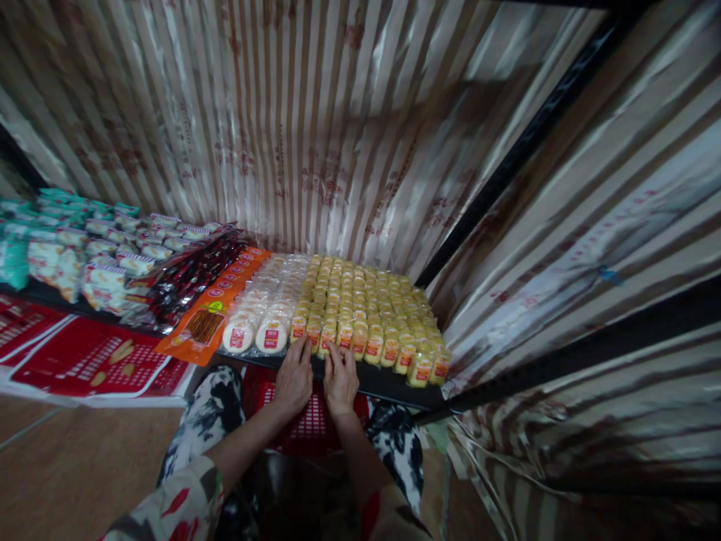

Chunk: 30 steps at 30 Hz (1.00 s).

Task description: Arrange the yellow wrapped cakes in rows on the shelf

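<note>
Both my hands reach to the front edge of a low dark shelf [388, 385]. My left hand [294, 376] lies with its fingers stretched forward, the tips touching the front row of small yellow packets with red labels [366, 312]. My right hand [340, 376] sits right beside it, fingers also extended onto the same front row. Whether either hand pinches a packet is hidden by the fingers. Round white cakes in clear wrap [256, 330] stand just left of my left hand.
Orange snack packs [208, 319], dark red packs [191, 278] and white and teal bags [84, 255] fill the shelf to the left. A red basket [307, 432] sits under my hands between my knees. Striped paper [315, 128] covers the back and right walls. Red cartons [84, 361] lie lower left.
</note>
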Each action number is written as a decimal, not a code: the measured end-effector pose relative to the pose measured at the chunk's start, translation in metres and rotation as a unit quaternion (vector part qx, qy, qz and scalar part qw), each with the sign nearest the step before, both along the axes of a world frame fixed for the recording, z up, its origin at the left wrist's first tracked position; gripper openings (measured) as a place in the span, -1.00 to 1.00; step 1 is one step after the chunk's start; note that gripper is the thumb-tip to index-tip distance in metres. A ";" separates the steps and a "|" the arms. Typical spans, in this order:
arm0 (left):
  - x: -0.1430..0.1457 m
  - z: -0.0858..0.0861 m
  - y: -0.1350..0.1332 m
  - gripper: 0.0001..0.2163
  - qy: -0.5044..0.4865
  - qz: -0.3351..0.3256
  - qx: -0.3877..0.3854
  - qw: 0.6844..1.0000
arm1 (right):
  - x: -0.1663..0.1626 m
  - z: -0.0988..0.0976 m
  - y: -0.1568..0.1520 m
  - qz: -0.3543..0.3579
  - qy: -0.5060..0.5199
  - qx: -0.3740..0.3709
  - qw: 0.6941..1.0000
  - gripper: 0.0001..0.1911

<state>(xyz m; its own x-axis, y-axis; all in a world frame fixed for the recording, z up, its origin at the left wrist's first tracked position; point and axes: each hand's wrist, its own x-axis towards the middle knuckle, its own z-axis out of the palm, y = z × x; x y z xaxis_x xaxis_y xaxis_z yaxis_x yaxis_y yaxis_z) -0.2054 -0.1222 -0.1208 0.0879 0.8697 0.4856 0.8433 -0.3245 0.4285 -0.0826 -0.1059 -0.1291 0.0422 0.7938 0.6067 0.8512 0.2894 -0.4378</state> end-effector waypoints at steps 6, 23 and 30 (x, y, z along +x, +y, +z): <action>-0.005 0.006 0.000 -0.51 0.017 -0.013 0.052 0.998 | 0.000 0.000 0.000 -0.001 -0.005 -0.011 1.000 -0.65; -0.020 0.000 0.032 -0.61 0.168 -0.203 0.123 0.957 | -0.003 0.008 -0.001 -0.015 0.061 -0.066 0.996 -0.76; -0.018 0.001 0.030 -0.60 0.158 -0.195 0.106 0.962 | 0.005 0.014 -0.009 0.044 0.084 -0.028 0.995 -0.73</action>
